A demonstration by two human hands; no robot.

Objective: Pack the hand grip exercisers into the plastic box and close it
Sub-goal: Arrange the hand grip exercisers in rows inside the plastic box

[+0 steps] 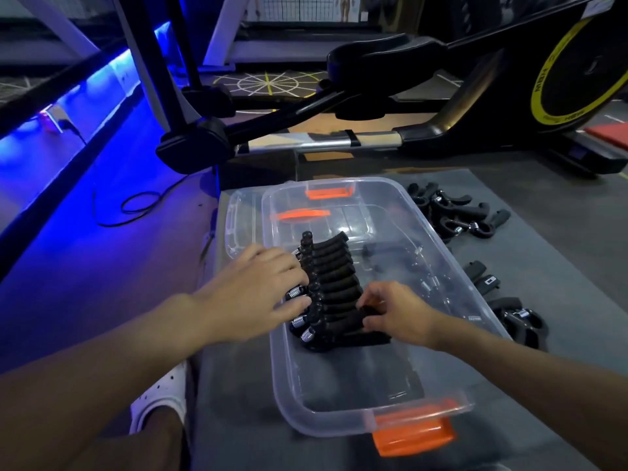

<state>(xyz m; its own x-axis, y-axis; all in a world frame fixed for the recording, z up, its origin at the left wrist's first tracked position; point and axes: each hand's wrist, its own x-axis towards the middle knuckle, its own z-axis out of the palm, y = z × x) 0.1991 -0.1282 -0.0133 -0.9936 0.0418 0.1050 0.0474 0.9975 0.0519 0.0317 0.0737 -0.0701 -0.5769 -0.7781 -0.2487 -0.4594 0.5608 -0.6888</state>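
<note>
A row of hand grip exercisers (334, 277) is packed inside the clear plastic box (283, 375) (orange latches (413, 433) at both ends); the left hand (261, 290) is laid on the row's spring side, fingers (289, 266) straight and slightly spread; a foam handle (343, 317) at the row's near end is pinched by the curled fingers (372, 299) of the right hand (397, 311); loose exercisers (452, 212) are scattered right of the box.
</note>
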